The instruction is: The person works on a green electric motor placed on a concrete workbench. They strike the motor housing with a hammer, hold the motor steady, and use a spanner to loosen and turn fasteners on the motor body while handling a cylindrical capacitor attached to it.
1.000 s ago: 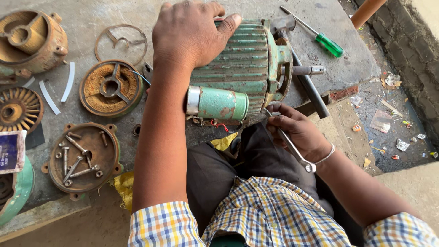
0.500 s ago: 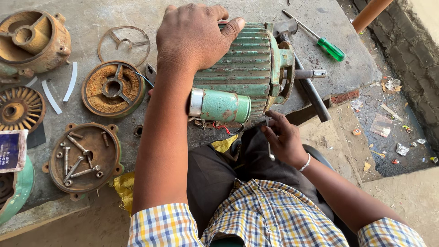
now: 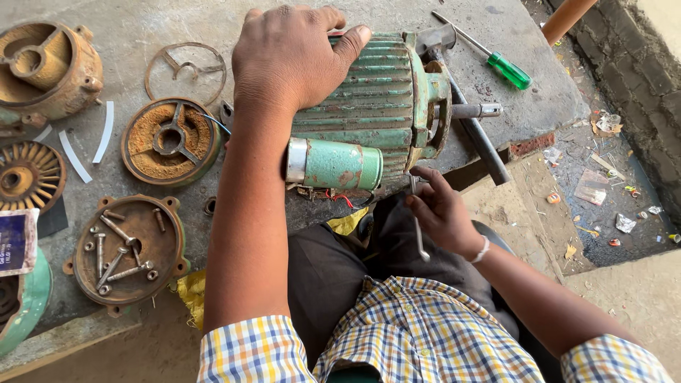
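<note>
A green ribbed electric motor (image 3: pixel 379 99) lies on its side on a grey stone slab (image 3: pixel 496 113), its steel shaft pointing right. A green cylinder (image 3: pixel 333 164) is fixed to its near side. My left hand (image 3: pixel 291 57) rests flat on top of the motor body, fingers spread over the fins. Just below the motor's right end cover, my right hand (image 3: pixel 440 213) holds a thin metal spanner (image 3: pixel 417 220), whose head is up against the cover's lower edge.
A rusty round cover (image 3: pixel 128 248) holding several bolts lies at the left. Beside it are a rusty end cover (image 3: pixel 170 140), a fan wheel (image 3: pixel 25 176), a ring (image 3: pixel 186 71) and a housing (image 3: pixel 42 64). A green-handled screwdriver (image 3: pixel 496 62) and a hammer (image 3: pixel 468 120) lie at the right.
My right hand has swung the spanner from pointing down-right up to the motor's end cover and moved closer to it. My left hand has stayed on the motor.
</note>
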Available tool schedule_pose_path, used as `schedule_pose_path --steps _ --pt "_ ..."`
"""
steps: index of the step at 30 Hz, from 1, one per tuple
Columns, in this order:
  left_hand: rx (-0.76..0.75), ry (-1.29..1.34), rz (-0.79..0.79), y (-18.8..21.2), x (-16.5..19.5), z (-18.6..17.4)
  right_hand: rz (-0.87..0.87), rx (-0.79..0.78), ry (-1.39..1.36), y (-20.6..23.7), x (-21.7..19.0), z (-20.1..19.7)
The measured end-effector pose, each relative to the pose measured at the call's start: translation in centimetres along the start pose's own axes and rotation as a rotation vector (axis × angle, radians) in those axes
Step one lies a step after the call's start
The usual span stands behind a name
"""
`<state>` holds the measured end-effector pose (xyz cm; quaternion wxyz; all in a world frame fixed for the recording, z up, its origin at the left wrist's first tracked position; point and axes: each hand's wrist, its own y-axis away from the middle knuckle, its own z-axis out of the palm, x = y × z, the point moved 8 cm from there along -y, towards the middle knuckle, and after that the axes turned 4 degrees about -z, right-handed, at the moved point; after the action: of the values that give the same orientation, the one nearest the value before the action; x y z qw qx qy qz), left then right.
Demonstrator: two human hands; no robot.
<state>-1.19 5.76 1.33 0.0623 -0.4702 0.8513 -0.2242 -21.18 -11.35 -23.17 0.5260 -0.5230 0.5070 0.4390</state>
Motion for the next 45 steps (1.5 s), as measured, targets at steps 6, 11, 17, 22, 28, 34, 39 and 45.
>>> schedule_pose_path --steps 6,11,17,22,28,34,39,45 --pt "-0.094 0.024 -0.044 0.0 -0.2 0.3 -0.235 0.008 0.211 -0.3 -0.2 0.3" --pt "-0.12 0.072 -0.06 -0.2 -0.1 -0.1 -0.087 0.036 0.212 0.4 0.3 0.3" --pt "-0.271 0.096 -0.098 -0.2 -1.0 1.9 0.131 0.04 0.282 0.3 0.2 -1.2" --pt "-0.194 0.455 0.089 0.0 -3.3 7.8 -0.247 0.094 0.338 2.1 -3.0 -0.8" --pt "-0.181 0.581 0.089 -0.2 -9.0 13.9 0.284 0.035 -0.394 1.3 1.2 1.7" --pt "-0.139 0.494 0.122 -0.2 -6.1 10.7 0.415 -0.007 -0.429 0.9 0.7 1.0" --pt "-0.217 0.479 0.054 -0.2 -2.7 6.3 -0.088 -0.016 0.236 2.2 -2.6 -0.4" --pt "-0.242 0.161 -0.041 -0.1 0.0 1.6 -0.283 0.057 0.367 1.6 -2.9 0.6"
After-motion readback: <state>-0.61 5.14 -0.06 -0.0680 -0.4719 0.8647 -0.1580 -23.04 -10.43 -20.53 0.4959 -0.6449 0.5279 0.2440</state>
